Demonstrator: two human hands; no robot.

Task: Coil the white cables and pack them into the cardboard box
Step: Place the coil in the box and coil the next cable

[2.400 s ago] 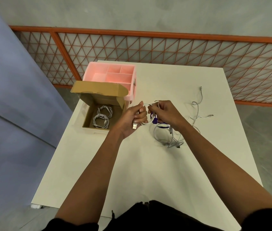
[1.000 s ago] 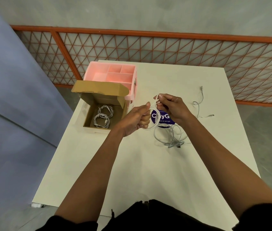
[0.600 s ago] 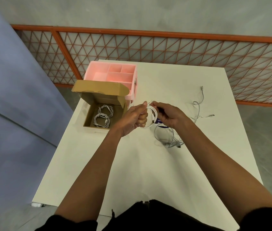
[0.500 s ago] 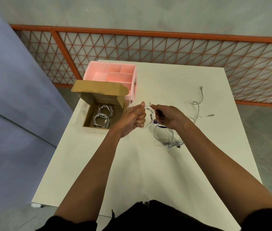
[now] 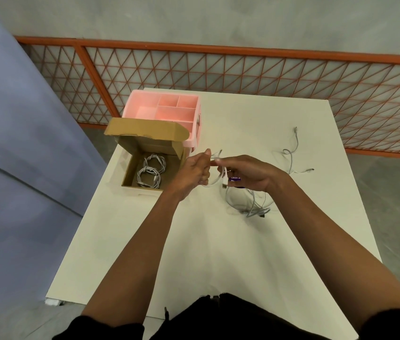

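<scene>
The left hand (image 5: 194, 171) is closed in a fist round one side of a white cable coil (image 5: 215, 182), with the thumb raised. The right hand (image 5: 250, 173) meets it from the other side, its fingertips (image 5: 218, 163) pinching a strand at the top of the loop. Both hands hold the coil in the air above the table (image 5: 194, 241). A plug (image 5: 224, 185) hangs from the coil's lower edge, just under the right hand's fingers.

Partly hidden under the right hand lies a purple label (image 5: 235, 179) with white lettering, too covered to read in full. Beneath the right wrist, a tangle of loose cable (image 5: 251, 204) lies in loops on the table. Farther right, well apart from the hands, a second loose cable (image 5: 292, 155) runs out in a wavy line.

Just to the left of the left hand stands the cardboard box (image 5: 130, 168), near the table's left edge, with its lid (image 5: 145, 130) open and standing up at the far side. Inside lie 2 coiled cables (image 5: 151, 171), side by side and touching. Right behind the box sits a pink organiser (image 5: 167, 110) with several compartments. Beyond the table runs an orange lattice railing (image 5: 243, 69).
</scene>
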